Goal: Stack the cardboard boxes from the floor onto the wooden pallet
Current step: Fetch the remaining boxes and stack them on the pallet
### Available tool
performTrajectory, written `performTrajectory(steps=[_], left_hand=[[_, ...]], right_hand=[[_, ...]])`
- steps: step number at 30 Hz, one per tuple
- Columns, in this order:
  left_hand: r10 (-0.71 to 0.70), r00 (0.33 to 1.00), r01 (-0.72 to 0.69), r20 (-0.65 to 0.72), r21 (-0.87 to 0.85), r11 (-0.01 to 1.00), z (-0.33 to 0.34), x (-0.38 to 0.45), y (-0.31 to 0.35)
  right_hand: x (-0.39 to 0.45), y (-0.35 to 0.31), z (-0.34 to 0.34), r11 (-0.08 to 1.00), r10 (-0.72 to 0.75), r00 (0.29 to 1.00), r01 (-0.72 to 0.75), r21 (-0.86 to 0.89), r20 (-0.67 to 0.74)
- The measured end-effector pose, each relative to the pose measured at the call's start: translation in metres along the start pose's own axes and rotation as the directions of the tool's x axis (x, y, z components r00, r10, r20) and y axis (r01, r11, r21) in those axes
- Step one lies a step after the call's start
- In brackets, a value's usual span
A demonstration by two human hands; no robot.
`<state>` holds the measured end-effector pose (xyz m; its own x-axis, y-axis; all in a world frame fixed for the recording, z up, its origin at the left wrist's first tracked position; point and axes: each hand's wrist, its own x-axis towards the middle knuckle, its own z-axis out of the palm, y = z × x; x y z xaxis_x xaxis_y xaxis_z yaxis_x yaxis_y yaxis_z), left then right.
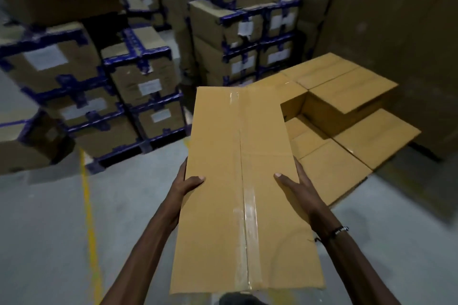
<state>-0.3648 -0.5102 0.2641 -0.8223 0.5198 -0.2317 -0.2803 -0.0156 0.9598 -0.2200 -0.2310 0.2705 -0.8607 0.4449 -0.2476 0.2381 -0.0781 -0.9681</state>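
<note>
Above the grey floor [49,230], in front of the person: a long taped cardboard box [241,181] is being carried, lengthwise away from the body.
Left hand [184,188]: is being clamped on the box's left long edge, thumb lying on top, fingers hidden down the side.
Right hand [296,187]: is being clamped on the right long edge, thumb on top, fingers spread along the side; a dark bracelet [340,230] is being worn at that wrist.
Hands together or apart: they are being kept well apart, with the box between them.
Stack [347,116]: plain boxes are being built up ahead and to the right, in at least two layers; a gap [295,111] is being left open in the upper layer.
Pallet: nothing of it is being shown; it is judged to lie under the stack.
Step in hand: the box is judged to be on its way to the stack.
Doing it well: the box is best kept level, turned to match its neighbours, and lowered square beside them, so fingers are not being trapped.
Background: strapped cartons [138,77] with blue bands are being stored to the left.
</note>
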Motion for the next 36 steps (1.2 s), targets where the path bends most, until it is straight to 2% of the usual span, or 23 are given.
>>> performTrajectory(steps=[3,9,13,17,23,28,31,36], left_hand=[[-0.029,0.995,0.024,0.096,0.061,0.998,0.013,0.061,0.004],[-0.101,0.970,0.078,0.219,0.112,0.991,0.042,0.164,0.024],[-0.147,0.945,0.101,0.291,0.167,0.981,0.055,0.221,0.035],[-0.198,0.905,0.122,0.376,0.218,0.968,0.061,0.284,0.034],[-0.234,0.844,0.092,0.483,0.298,0.950,0.068,0.375,0.043],[-0.297,0.725,0.053,0.622,0.380,0.924,0.065,0.455,0.048],[-0.303,0.652,-0.013,0.695,0.409,0.912,0.068,0.489,0.056],[-0.395,0.506,-0.092,0.767,0.503,0.859,0.075,0.531,0.067]], right_hand=[[0.026,0.000,-0.014,0.996,0.019,0.996,-0.011,0.088,-0.086],[0.071,-0.005,-0.037,0.998,0.020,0.975,-0.006,0.061,-0.220],[0.092,-0.013,-0.040,0.994,0.036,0.949,-0.003,0.105,-0.313],[0.118,-0.009,-0.038,0.991,0.102,0.907,-0.056,0.124,-0.409],[0.173,-0.002,-0.018,0.992,0.106,0.814,-0.051,0.111,-0.571],[0.211,-0.010,0.015,0.986,0.123,0.699,-0.007,0.165,-0.704],[0.226,-0.012,0.025,0.988,0.152,0.602,-0.070,0.138,-0.784],[0.248,-0.011,0.029,0.981,0.195,0.560,-0.090,0.174,-0.805]])
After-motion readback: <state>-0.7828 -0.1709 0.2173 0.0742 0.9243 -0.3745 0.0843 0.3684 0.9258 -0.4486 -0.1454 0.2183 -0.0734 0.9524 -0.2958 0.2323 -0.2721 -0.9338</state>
